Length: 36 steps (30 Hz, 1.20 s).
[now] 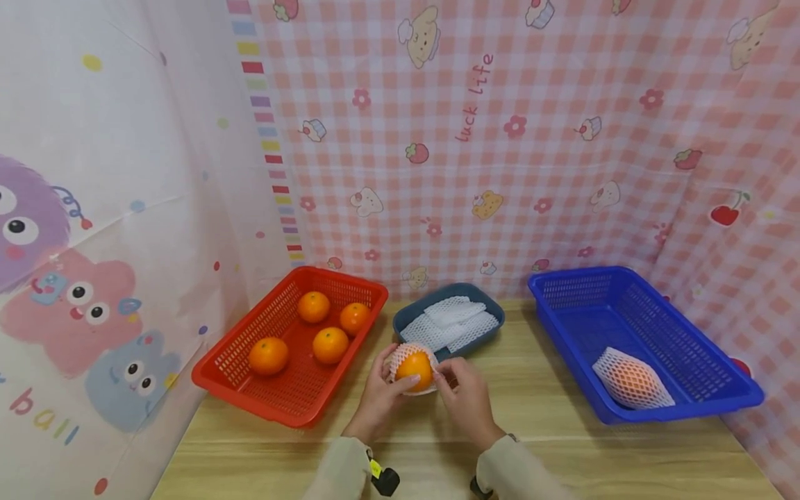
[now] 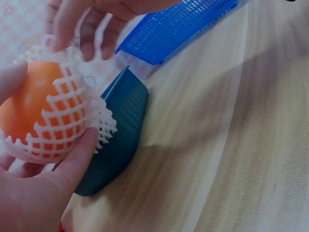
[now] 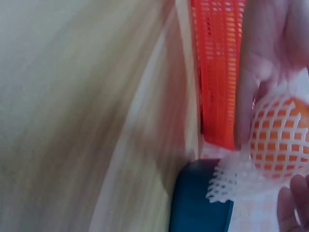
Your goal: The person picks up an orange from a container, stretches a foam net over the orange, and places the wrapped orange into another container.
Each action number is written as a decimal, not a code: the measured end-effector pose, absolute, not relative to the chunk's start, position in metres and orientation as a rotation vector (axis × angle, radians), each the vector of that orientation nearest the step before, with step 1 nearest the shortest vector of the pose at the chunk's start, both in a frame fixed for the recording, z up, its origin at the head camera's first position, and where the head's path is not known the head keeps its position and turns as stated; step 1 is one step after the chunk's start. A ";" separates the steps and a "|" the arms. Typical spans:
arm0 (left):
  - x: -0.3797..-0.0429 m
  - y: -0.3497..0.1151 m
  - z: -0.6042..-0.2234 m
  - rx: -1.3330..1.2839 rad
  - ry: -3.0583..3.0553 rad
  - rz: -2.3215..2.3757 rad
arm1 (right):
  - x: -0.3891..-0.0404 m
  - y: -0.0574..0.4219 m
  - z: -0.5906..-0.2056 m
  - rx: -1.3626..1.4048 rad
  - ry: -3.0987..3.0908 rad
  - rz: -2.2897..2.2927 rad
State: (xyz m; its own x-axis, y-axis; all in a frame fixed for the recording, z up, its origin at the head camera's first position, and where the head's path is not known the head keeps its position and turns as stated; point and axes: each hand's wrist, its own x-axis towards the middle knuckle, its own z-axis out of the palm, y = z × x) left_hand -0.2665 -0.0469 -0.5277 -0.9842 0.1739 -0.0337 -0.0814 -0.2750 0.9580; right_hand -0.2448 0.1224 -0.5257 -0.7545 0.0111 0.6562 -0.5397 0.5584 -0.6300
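My left hand (image 1: 381, 392) grips an orange (image 1: 414, 369) partly covered by a white foam net sleeve (image 2: 63, 111). Part of the peel shows bare in the left wrist view. At the sleeve's edge, my right hand (image 1: 465, 396) pinches the net between thumb and forefinger; its fingers (image 2: 67, 26) are blurred in the left wrist view. Both hands are just in front of a teal basket (image 1: 500, 326) where several flat white foam nets (image 1: 453, 319) lie. From the right wrist, the sleeve (image 3: 275, 140) covers the orange's near side and its loose end hangs over the teal basket.
On the left, a red basket (image 1: 306, 417) contains several bare oranges (image 1: 269, 356). A blue basket (image 1: 562, 361) at right holds one netted fruit (image 1: 632, 380). The wooden table (image 1: 562, 444) meets a pink checked cloth (image 1: 462, 229) behind the baskets.
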 end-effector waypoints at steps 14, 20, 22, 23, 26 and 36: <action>-0.267 -0.054 -0.525 0.257 2.057 2.301 | -0.240 0.118 -0.516 0.388 -2.281 1.389; -0.266 -0.055 -0.525 0.333 2.190 2.183 | -0.244 0.119 -0.511 0.311 -2.362 1.252; -0.267 -0.056 -0.527 0.349 2.177 2.175 | -0.244 0.119 -0.511 0.293 -2.369 1.228; -0.267 -0.056 -0.528 0.359 2.158 2.179 | -0.245 0.120 -0.511 0.288 -2.360 1.222; -0.266 -0.056 -0.529 0.389 2.110 2.190 | -0.246 0.123 -0.512 0.276 -2.330 1.203; -0.256 -0.055 -0.512 0.273 2.109 2.251 | -0.238 0.117 -0.516 0.450 -2.192 1.208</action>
